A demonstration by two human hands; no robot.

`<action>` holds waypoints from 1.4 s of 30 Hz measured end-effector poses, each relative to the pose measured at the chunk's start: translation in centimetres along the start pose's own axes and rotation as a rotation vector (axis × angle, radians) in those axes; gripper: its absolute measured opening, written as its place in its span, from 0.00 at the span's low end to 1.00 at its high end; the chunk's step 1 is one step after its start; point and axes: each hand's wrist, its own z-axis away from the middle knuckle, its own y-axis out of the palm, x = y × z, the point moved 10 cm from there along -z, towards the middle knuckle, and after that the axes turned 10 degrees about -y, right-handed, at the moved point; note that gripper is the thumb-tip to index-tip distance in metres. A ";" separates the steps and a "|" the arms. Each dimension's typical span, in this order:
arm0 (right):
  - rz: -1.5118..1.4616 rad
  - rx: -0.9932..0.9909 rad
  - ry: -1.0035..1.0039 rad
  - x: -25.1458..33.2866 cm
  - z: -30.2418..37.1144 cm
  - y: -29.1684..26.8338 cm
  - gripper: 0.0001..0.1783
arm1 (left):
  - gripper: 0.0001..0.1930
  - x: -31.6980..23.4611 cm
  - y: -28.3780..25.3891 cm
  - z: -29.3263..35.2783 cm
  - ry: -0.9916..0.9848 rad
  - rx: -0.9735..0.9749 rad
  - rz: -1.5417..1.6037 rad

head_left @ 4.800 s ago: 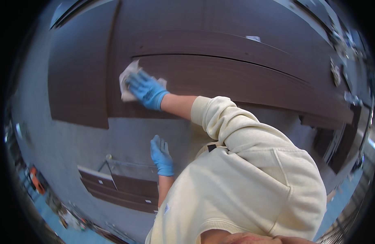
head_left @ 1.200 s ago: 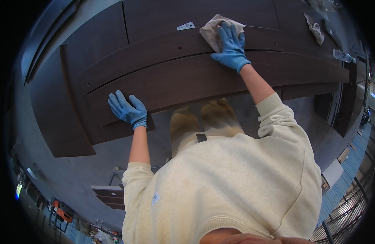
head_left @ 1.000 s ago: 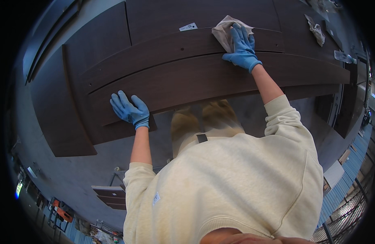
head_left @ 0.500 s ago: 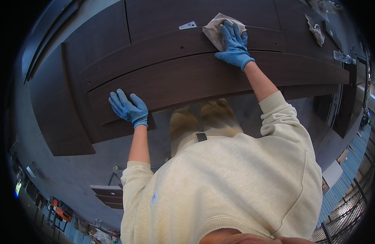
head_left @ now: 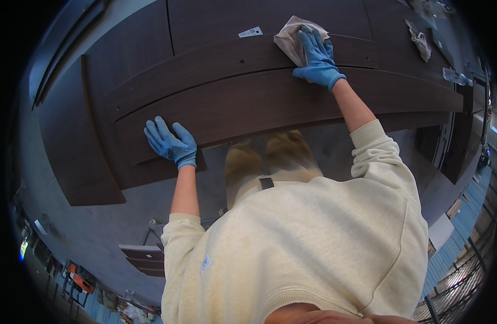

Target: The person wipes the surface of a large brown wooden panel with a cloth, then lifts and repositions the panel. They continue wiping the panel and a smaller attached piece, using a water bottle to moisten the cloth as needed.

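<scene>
Dark brown wood-grain panels (head_left: 248, 102) lie stacked on the surface, and at about 1 o'clock the gloved right hand (head_left: 316, 54) presses a pale cloth (head_left: 289, 39) flat against the upper panel, fingers spread over it. At 9 o'clock the left hand (head_left: 172, 142) rests open on the lower panel's edge. Wiping well here seems to call for even pressure, overlapping strokes along the grain, and that bracing hand keeping the panels steady.

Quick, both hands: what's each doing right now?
Left hand: open, flat on the dark panel.
Right hand: open, pressing the cloth onto the panel.
</scene>
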 end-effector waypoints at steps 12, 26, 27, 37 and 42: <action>0.030 -0.022 -0.035 2.2 -1.0 -0.1 0.68 | 0.28 -0.1 0.1 0.1 0.025 -0.008 -0.034; 0.118 -0.221 -0.233 4.2 6.8 0.9 0.38 | 0.36 -3.3 0.6 -1.2 0.212 0.106 0.016; 0.082 -0.219 -0.363 7.1 7.9 1.5 0.39 | 0.38 -4.7 0.7 -1.6 0.276 0.148 0.066; 0.010 -0.539 -0.012 -3.8 9.1 -4.6 0.27 | 0.71 -15.6 10.9 -8.3 0.704 0.666 -0.155; 0.066 -0.553 0.007 -6.4 5.3 -5.0 0.29 | 0.68 -16.1 11.4 -9.6 0.771 0.644 -0.129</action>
